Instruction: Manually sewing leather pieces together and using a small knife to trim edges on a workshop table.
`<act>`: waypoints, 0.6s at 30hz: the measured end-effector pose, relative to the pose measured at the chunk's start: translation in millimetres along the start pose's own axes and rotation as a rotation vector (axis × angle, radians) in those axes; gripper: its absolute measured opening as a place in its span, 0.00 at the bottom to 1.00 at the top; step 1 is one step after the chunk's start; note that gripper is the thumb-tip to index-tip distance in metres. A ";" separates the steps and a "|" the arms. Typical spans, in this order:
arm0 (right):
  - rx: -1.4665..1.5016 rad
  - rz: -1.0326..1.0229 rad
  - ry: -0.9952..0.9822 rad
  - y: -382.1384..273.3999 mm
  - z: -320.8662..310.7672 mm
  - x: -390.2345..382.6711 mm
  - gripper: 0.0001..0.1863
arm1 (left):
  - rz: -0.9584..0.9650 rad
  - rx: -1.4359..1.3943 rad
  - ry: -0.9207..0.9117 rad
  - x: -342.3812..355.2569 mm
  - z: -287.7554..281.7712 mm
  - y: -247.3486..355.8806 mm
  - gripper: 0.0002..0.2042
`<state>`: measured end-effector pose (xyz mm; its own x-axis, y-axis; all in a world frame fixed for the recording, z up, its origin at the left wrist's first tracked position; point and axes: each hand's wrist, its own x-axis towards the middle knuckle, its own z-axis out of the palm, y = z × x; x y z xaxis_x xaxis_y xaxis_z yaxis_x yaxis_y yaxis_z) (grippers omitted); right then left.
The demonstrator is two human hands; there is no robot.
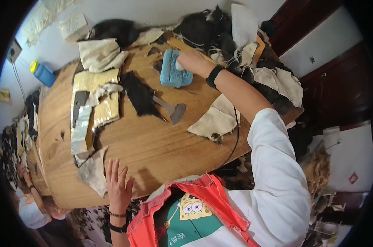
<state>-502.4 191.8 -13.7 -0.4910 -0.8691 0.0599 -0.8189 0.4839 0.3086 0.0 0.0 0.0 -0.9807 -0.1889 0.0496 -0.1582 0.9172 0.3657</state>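
Note:
My right hand (194, 62) reaches to the far middle of the table, its fingers curled against the right side of a blue sponge block (170, 72). A small white bit (178, 64) shows at the fingertips; what it is, I cannot make out. Left of the sponge lies a strip of black fur (139, 94), with a fan-shaped metal blade (177, 113) beside it. My left hand (120, 185) holds nothing at the table's near edge, fingers spread, close to a pale hide scrap (94, 171). A larger cream hide piece (217, 117) lies under my right forearm.
Fur and hide scraps (203, 26) pile along the back and right of the wooden table (153, 144). Yellowish plastic-covered sheets (106, 109) lie on the left. A blue bottle with a yellow cap (43, 74) stands far left. Another person (34, 210) is at lower left. A black cord (237, 140) crosses the near right edge.

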 end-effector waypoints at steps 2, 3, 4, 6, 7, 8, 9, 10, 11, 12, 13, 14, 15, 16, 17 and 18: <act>0.082 -0.017 -0.081 5.9 -8.5 -9.4 0.08 | 0.041 -0.078 -0.040 3.1 -5.7 26.4 0.16; 0.063 -0.022 -0.060 18.8 -3.0 4.2 0.08 | 0.051 -0.086 -0.003 24.9 17.8 19.2 0.16; 0.145 -0.020 -0.071 23.0 -9.1 4.2 0.08 | 0.079 -0.118 0.008 28.2 18.7 24.5 0.16; 0.323 0.012 -0.125 27.5 -28.3 -3.0 0.09 | 0.110 -0.143 0.007 26.8 17.5 33.7 0.13; 0.382 0.087 -0.187 38.9 -49.1 -2.7 0.11 | 0.102 -0.148 0.005 29.0 15.2 35.1 0.13; 0.356 0.090 -0.055 44.3 -70.3 -8.8 0.11 | 0.122 -0.198 0.002 32.8 11.8 35.2 0.16; 0.308 0.136 0.039 45.1 -91.7 -19.4 0.12 | 0.160 -0.262 0.004 36.4 7.5 37.5 0.19; 0.377 0.085 0.076 39.1 -110.0 -34.3 0.11 | 0.153 -0.252 0.002 39.9 2.1 41.8 0.19; 0.572 -0.030 0.203 20.0 -120.4 -48.7 0.09 | 0.050 -0.529 0.005 43.1 -3.5 48.3 0.26; 0.801 -0.137 0.315 -9.8 -126.0 -68.7 0.07 | -0.060 -0.832 -0.005 48.1 -7.5 56.2 0.34; 0.996 -0.172 0.246 -52.1 -128.9 -82.0 0.05 | -0.029 -0.810 0.005 54.8 -9.2 64.9 0.34; 1.181 -0.293 0.203 -83.6 -141.9 -110.5 0.06 | -0.023 -1.080 0.075 60.9 -10.1 73.7 0.42; 1.352 -0.299 0.066 -121.1 -153.2 -123.6 0.04 | -0.022 -1.360 0.140 66.6 -10.8 80.4 0.50; 1.470 -0.408 0.100 -152.3 -164.9 -129.3 0.04 | 0.068 -1.486 0.098 72.7 -10.8 84.0 0.52; 1.536 -0.448 0.145 -170.4 -176.2 -137.0 0.04 | 0.086 -1.481 0.103 74.7 -14.0 83.6 0.52; 1.598 -0.473 0.133 -181.1 -184.4 -144.1 0.04 | 0.078 -1.542 -0.122 72.5 -18.0 81.2 0.51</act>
<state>-228.6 210.6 96.8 -0.1704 -0.9207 0.3511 -0.3775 -0.2681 -0.8863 -81.9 54.4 50.0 -0.9958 -0.0606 0.0682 0.0845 -0.3299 0.9402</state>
